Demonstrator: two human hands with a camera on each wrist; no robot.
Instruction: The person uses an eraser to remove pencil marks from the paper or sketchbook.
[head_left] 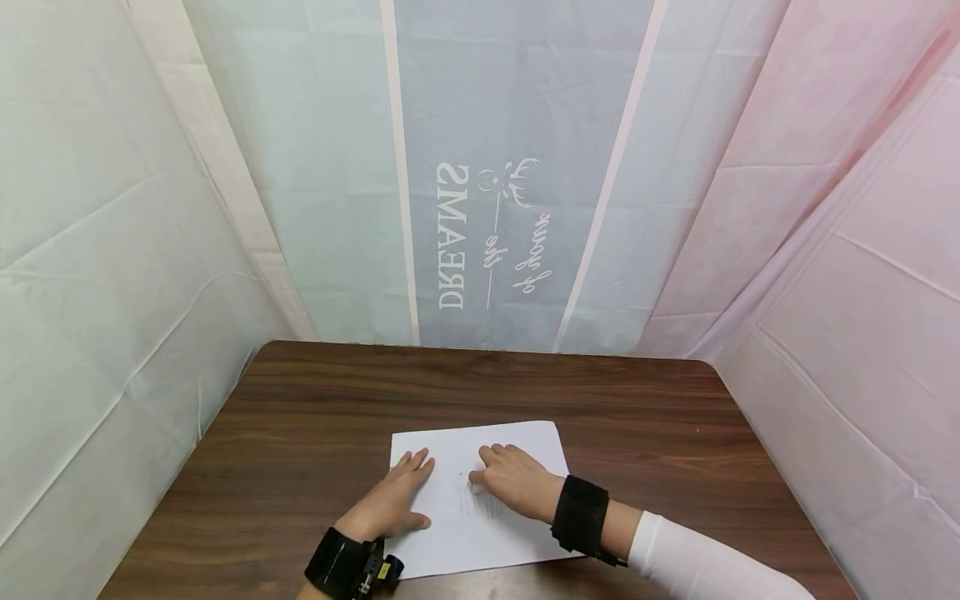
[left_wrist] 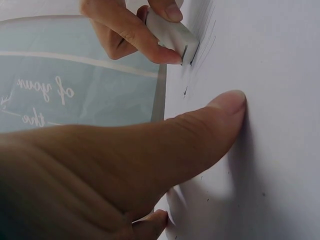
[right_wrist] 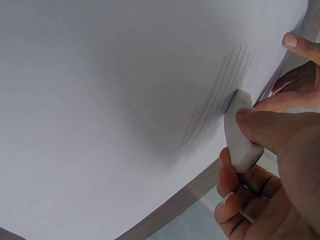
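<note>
A white sheet of paper (head_left: 510, 546) lies on the table, with a patch of thin pencil lines (right_wrist: 215, 100) near its middle. My right hand (head_left: 517, 482) pinches a white eraser (right_wrist: 240, 132) between thumb and fingers. The eraser's smudged end meets the paper at the lines, as the right wrist view shows. To the left of the lines, my left hand (head_left: 392, 500) rests on the sheet with fingers spread and thumb (left_wrist: 220, 112) held apart. Small dark crumbs dot the paper around that thumb in the left wrist view.
The dark wood-grain table (head_left: 337, 392) has rounded far corners. Behind it hangs a pale blue curtain (head_left: 517, 100) with mirrored lettering, and white and pinkish cloth walls (head_left: 847, 275) stand at the sides. Black straps (head_left: 581, 515) wrap both wrists.
</note>
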